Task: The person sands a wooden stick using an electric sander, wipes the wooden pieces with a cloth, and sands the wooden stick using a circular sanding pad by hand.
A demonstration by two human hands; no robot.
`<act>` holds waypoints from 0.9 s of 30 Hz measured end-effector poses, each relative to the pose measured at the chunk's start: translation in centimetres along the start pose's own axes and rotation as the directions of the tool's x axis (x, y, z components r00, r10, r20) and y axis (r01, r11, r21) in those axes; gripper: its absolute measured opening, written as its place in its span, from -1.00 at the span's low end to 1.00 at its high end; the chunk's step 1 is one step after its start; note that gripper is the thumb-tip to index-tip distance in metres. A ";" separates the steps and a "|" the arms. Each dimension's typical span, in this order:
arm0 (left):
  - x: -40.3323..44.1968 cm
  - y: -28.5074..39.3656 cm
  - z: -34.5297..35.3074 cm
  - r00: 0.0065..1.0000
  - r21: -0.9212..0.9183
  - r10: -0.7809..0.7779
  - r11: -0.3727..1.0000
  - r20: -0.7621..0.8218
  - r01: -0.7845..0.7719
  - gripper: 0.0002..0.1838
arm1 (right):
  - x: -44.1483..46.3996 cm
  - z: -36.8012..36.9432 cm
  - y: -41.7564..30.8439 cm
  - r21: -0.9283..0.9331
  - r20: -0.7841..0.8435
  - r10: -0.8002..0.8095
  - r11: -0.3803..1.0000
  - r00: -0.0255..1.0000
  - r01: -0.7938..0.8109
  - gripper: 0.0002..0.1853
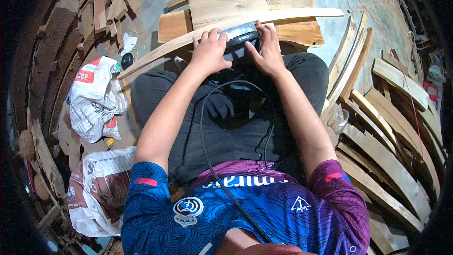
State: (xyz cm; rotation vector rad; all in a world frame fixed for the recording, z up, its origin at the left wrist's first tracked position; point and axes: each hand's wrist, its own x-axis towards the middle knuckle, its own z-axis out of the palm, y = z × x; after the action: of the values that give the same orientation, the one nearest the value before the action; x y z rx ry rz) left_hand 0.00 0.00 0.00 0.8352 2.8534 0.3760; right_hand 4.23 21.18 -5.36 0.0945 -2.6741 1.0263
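A dark device with a shiny top (241, 35) is between my two hands, over the near edge of a long curved wooden strip (302, 14). My left hand (210, 52) lies at its left end, fingertips on the strip and the device's edge. My right hand (268, 49) grips its right end, thumb on the near side and fingers over the far side. Beneath the strip are a pale flat board (226, 4) and an orange-brown board (297, 32). A black cable (202, 123) loops over my lap.
Curved wooden pieces (387, 151) lie piled on the right, and more stand stacked (42, 61) on the left. White printed sacks (94, 108) and a black round object (127, 60) are at the left. A clear plastic cup (338, 119) is by my right knee.
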 end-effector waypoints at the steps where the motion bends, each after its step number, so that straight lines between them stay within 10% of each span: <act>1: -0.1 -0.6 0.0 1.000 -0.043 -0.021 0.999 0.000 0.021 -0.25 | 0.5 0.7 -0.9 0.088 -0.025 -0.058 0.994 0.998 0.060 -0.13; 14: 1.6 -2.5 4.5 0.998 -0.578 -0.059 0.815 -0.032 0.030 0.10 | -0.2 1.9 -1.4 -0.308 0.062 0.021 0.952 0.998 -0.001 -0.03; 16: 2.3 -3.7 4.4 0.986 -0.326 -0.092 0.945 -0.140 0.042 -0.04 | -0.3 1.8 -1.9 -0.375 0.054 0.084 0.925 0.995 -0.058 -0.03; 21: 3.6 -9.0 4.9 0.980 -0.347 -0.029 0.937 -0.198 -0.042 -0.63 | -0.4 2.4 -2.1 -0.448 -0.001 0.078 0.891 0.997 -0.070 -0.13; 27: 4.0 -10.3 3.5 0.995 -0.362 0.065 0.928 -0.077 -0.089 -0.54 | -0.1 2.5 -3.1 -0.382 -0.018 0.142 0.914 0.990 -0.138 -0.06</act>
State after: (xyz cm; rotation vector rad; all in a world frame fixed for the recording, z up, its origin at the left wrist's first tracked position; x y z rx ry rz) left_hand -7.90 -5.47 -6.49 0.8716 2.6800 0.9252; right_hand 4.28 17.23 -5.14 -0.1730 -2.8680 0.5191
